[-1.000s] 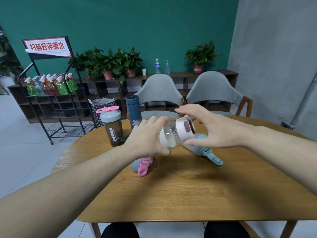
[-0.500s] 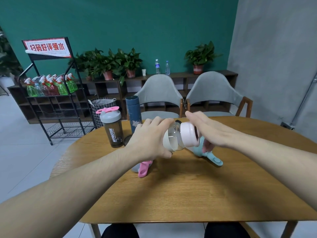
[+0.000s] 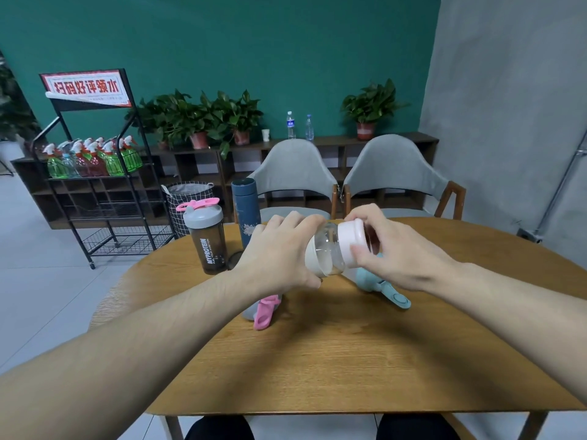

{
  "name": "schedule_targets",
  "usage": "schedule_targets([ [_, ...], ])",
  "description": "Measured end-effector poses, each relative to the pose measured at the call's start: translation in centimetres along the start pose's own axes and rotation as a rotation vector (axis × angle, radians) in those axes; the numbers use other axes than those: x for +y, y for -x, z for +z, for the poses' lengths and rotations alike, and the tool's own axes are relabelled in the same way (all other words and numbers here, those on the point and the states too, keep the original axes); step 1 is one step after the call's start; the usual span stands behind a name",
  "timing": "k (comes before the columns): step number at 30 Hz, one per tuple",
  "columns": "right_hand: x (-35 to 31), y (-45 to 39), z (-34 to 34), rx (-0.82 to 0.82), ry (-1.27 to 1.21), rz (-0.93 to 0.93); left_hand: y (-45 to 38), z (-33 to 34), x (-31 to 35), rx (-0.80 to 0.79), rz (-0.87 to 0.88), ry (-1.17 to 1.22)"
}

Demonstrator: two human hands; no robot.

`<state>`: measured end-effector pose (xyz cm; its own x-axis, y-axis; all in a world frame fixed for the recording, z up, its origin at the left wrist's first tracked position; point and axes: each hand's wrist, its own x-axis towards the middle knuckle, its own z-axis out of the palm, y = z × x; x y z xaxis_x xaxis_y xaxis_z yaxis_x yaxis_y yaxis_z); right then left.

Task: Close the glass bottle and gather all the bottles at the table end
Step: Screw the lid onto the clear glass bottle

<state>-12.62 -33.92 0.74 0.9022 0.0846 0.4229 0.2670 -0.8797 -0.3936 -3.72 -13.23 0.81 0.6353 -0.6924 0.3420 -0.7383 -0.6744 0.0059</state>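
I hold a clear glass bottle (image 3: 324, 249) tilted sideways above the wooden table (image 3: 349, 360). My left hand (image 3: 279, 255) wraps its body. My right hand (image 3: 390, 246) grips the pink lid (image 3: 349, 241) sitting on the bottle's mouth. A dark shaker bottle (image 3: 206, 239) with a grey lid and pink loop stands at the far left of the table. A navy flask (image 3: 246, 211) stands beside it. A grey bottle with a pink strap (image 3: 263, 309) lies under my left wrist. A light blue bottle (image 3: 378, 281) lies under my right hand, mostly hidden.
Two grey chairs (image 3: 394, 173) stand behind the table's far edge. A black rack (image 3: 95, 185) with spray bottles and a laundry basket (image 3: 187, 198) stand on the floor at left. A low shelf with plants runs along the green wall.
My right hand came onto the pink lid and now wraps its fingers around it. The bottle stays tilted in my left hand at nearly the same spot.
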Motion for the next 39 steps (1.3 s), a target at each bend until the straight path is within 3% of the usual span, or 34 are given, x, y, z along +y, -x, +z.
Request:
schedule_targets([
  [6,-0.3,-0.8,0.3,-0.058,-0.172,0.261,-0.2,0.0,0.0,-0.025,-0.007,-0.02],
  [13,0.4,0.7,-0.5,-0.157,0.003,-0.024,-0.2,-0.1,-0.4,-0.037,-0.019,-0.027],
  [15,0.2,0.8,-0.3,-0.15,0.022,-0.025,-0.1,-0.1,-0.3,-0.037,-0.005,-0.047],
  [22,-1.3,-0.7,0.1,-0.099,-0.398,0.336,-0.3,0.0,0.0,-0.004,0.003,-0.063],
  [25,-1.8,-0.9,-0.3,-0.215,-0.552,0.553,-0.5,0.0,-0.1,-0.016,0.009,-0.085],
  [27,-1.5,-0.6,-0.6,-0.218,-0.438,0.514,-0.5,0.0,-0.2,-0.028,0.0,-0.071],
  [30,-0.4,0.2,-0.7,-0.144,-0.158,0.223,-0.5,0.0,-0.6,-0.032,-0.013,-0.041],
  [33,0.0,0.8,-0.7,-0.134,-0.056,0.052,-0.5,-0.1,-0.6,-0.038,-0.014,-0.048],
  [36,-0.1,0.5,-0.3,-0.082,-0.101,0.089,-0.4,0.0,-0.2,-0.033,0.001,-0.057],
  [39,-0.6,-0.2,0.0,-0.073,-0.308,0.305,-0.5,0.0,0.1,-0.003,0.013,-0.066],
])
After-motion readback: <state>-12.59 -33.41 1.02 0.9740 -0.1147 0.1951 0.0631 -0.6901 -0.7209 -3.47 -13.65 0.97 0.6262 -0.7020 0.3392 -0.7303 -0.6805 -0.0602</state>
